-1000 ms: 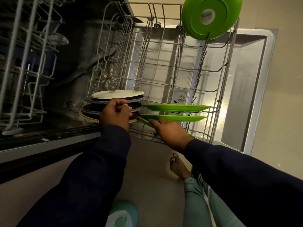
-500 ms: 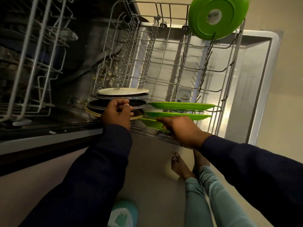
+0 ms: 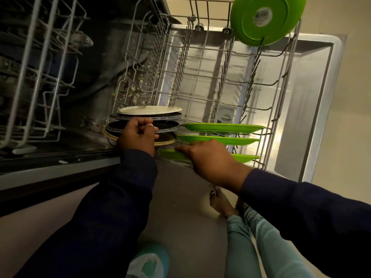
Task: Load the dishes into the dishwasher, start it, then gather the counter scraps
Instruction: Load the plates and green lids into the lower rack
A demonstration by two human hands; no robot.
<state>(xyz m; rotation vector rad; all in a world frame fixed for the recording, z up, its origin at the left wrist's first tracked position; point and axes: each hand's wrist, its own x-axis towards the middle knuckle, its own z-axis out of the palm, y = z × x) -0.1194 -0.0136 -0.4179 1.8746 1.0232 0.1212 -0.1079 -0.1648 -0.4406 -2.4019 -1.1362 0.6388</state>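
1. Your left hand (image 3: 138, 135) is curled round the edge of the dark plates (image 3: 144, 125) standing at the near left corner of the lower rack (image 3: 200, 77). Your right hand (image 3: 210, 159) lies over the nearest green plate (image 3: 244, 157), fingers stretched along its edge – whether the thumb pinches underneath, I cannot tell.
2. That green plate sits at the rack's near edge, in front of two more green plates (image 3: 220, 128) already slotted in the tines.
3. What could go wrong: the plate is barely inside the rack's front wire. If it misses a tine gap, it may tip toward the floor or knock its neighbour.
4. The dark plates are packed close together – tugging one could drag the others out of their slots.
5. A green bowl (image 3: 265, 19) leans at the rack's far right corner; a hard jolt to the rack might shake it loose.
6. Hidden: your right palm covers the middle of the plate, and the tines beneath it are not visible.
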